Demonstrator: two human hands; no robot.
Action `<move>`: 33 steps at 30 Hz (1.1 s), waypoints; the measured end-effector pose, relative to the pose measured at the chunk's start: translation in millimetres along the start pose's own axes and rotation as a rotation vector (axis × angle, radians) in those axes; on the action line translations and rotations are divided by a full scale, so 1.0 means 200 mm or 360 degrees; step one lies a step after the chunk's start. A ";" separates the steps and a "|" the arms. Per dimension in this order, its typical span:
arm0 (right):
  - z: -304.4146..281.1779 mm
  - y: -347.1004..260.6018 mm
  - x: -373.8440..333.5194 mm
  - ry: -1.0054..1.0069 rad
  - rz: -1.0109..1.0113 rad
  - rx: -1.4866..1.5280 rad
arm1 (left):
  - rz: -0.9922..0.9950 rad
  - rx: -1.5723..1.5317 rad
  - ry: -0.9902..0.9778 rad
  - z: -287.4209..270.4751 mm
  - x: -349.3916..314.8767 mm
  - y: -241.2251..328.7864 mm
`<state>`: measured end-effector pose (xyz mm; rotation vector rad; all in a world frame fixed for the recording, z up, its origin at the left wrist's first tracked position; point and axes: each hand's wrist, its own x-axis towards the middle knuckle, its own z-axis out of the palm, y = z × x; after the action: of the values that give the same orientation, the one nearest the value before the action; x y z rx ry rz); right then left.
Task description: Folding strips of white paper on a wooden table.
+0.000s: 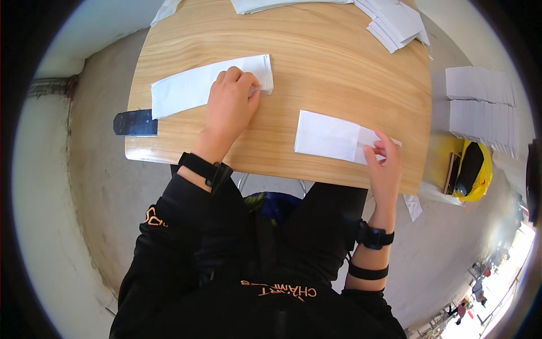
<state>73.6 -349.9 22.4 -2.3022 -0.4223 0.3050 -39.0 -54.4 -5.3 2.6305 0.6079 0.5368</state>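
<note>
A long stack of white folded papers (pixel 183 90) lies slanted on the left of the wooden table. My left hand (pixel 232 96) rests over its right part, thumb and fingertips pinched together at the stack's near edge by a paper corner. To the right, a shorter flat white folded paper (pixel 327 134), perhaps several layers, lies close to the front edge. My right hand (pixel 385 152) is over its right end, thumb and fingers curved but apart. Whether those fingertips touch the paper I cannot tell. Black straps with small dark devices sit on both wrists.
The wooden table (pixel 282 37) has a rounded top. A dark phone-like object (pixel 135 122) sticks out past its left edge. More white papers (pixel 395 25) are piled at the far right. Beyond the right edge stand white paper stacks (pixel 480 107) and a yellow bag (pixel 484 175).
</note>
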 end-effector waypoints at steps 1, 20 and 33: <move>-0.01 -0.01 -0.01 0.0077 0.0039 0.0068 | 0.0009 0.0003 -0.0027 -0.01 0.01 -0.01; 0.21 -0.22 -0.17 -0.0186 -0.0290 0.0366 | -0.0255 -0.0333 0.0009 -0.04 -0.01 -0.02; 0.42 -0.34 -0.20 -0.0423 0.0029 0.1257 | -0.0532 -0.1078 -0.0331 -0.11 -0.34 0.35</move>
<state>-5.0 -266.8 17.3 -1.4969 -0.3300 0.6591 -82.2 -139.0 25.7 1.8692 0.6421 0.2897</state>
